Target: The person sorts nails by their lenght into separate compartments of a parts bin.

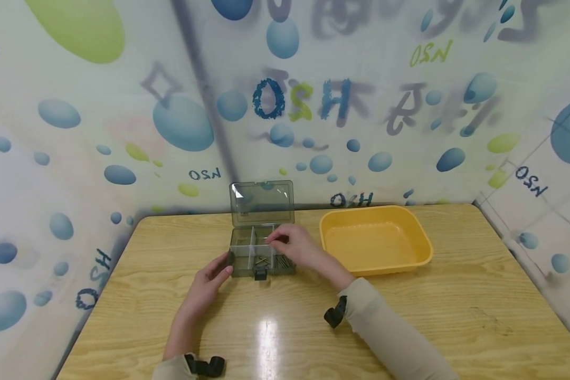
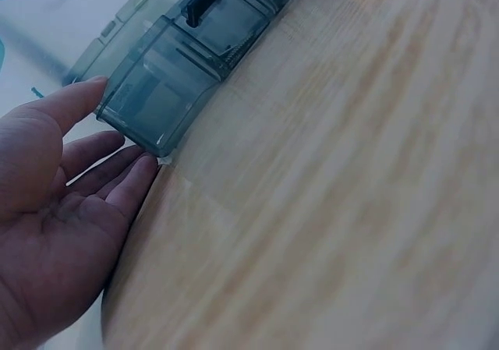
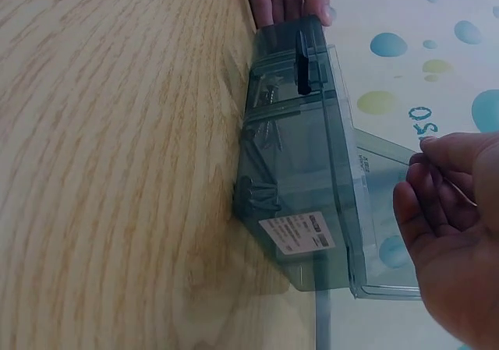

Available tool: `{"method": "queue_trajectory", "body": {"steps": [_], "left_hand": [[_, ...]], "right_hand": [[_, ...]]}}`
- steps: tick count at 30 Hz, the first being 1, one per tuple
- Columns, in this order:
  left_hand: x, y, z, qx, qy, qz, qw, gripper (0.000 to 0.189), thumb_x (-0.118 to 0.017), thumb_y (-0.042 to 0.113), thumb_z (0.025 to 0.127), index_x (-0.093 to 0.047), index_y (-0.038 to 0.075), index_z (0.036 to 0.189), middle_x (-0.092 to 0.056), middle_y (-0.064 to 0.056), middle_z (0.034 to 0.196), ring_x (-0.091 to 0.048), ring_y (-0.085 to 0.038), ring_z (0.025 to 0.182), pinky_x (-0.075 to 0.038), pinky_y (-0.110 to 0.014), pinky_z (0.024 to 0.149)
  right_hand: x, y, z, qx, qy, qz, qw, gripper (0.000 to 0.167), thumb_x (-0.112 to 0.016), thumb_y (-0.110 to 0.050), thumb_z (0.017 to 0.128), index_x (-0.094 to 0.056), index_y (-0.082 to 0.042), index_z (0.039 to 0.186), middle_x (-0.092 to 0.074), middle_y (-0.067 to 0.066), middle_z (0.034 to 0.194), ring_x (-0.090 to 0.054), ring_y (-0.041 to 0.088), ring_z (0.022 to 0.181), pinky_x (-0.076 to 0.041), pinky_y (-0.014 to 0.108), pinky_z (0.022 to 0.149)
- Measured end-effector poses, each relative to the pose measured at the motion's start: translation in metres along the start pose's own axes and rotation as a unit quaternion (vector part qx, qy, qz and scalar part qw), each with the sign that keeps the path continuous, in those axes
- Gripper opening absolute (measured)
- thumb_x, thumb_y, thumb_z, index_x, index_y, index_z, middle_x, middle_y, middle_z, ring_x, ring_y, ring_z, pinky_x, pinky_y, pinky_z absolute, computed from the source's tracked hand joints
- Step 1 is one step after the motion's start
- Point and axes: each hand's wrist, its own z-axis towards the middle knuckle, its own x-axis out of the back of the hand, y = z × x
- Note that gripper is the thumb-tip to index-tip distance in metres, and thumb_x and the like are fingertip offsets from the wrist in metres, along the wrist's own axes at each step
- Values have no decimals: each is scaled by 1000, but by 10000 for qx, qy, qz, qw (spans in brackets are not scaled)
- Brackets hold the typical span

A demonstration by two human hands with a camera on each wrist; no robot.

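Note:
A see-through grey compartment box (image 1: 240,264) stands on the table with its lid (image 1: 262,203) raised at the back. Several screws (image 3: 263,196) lie in its front compartments, the most in the right one. My left hand (image 2: 74,202) rests against the box's left end, thumb at the upper corner and loosely bent fingers low on the side. Over the back compartments, my right hand (image 1: 295,244) pinches thumb against index finger. A tiny dark tip shows there in the right wrist view, apparently a screw, mostly hidden by the fingers.
A yellow plastic tray (image 1: 375,268) stands right of the box, beside my right forearm. The wooden table (image 1: 285,327) reaches back to a patterned wall covering (image 1: 285,158). A printed label (image 3: 298,233) sits on the box's right end.

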Motion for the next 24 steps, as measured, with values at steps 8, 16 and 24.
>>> {"method": "queue_trajectory", "body": {"steps": [8, 16, 24], "left_hand": [[3, -2, 1, -3, -81, -172, 9998, 60, -56, 28, 108, -37, 1, 158, -39, -20, 160, -37, -31, 147, -35, -37, 116], [7, 2, 6, 295, -285, -2001, 9789, 58, -43, 20, 113, -21, -6, 160, -22, -24, 165, -25, -29, 152, -34, -29, 116], [17, 15, 13, 430, -538, -1675, 9835, 57, -40, 20, 114, -20, -10, 158, -26, -31, 161, -28, -36, 150, -34, -38, 117]], "right_hand": [[12, 3, 0, -262, 358, 13, 9990, 13, -67, -5, 99, -76, -1, 108, -71, 6, 102, -64, 17, 89, -56, 28, 77], [26, 8, 0, -382, 795, 126, 9960, 12, -67, -3, 98, -77, -1, 106, -73, 8, 100, -65, 18, 85, -56, 30, 76], [39, 14, 1, -502, 920, 121, 9944, 15, -67, -4, 98, -75, 3, 109, -73, 11, 103, -66, 23, 88, -55, 32, 77]]}}
